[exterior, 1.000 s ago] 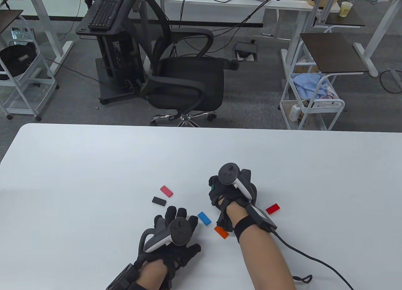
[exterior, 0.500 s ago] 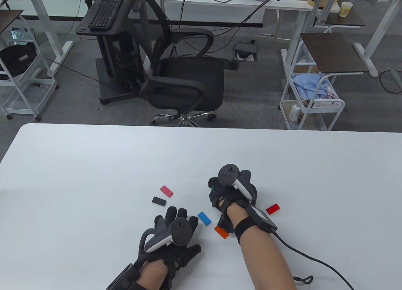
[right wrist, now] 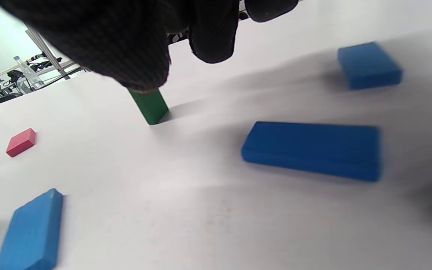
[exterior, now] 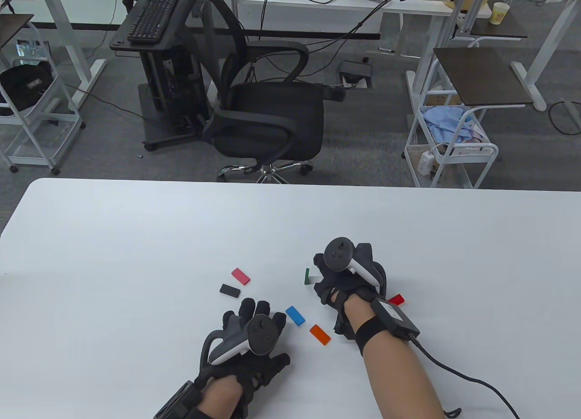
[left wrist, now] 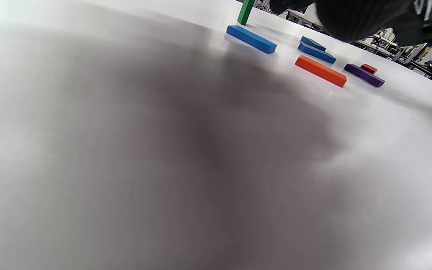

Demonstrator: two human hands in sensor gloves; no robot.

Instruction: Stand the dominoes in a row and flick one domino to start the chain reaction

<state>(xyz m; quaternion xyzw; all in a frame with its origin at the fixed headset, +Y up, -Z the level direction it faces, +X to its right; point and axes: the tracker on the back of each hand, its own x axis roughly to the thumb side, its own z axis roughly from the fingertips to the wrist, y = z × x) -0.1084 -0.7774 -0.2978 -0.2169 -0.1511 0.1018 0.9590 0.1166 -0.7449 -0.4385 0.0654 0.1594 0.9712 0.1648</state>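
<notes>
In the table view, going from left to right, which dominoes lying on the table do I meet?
black domino → pink domino → blue domino → green domino (upright) → orange domino → red domino, partly under the right wrist.

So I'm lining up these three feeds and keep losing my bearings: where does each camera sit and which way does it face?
Table view: above the person, facing down and forward over the white table; shows left hand, right hand, both forearms.
Left wrist view: low over the table, toward the flat dominoes; a dark glove edge at the top.
Right wrist view: under the right hand, facing the green domino standing beneath its fingers.
All three share the green domino.
</notes>
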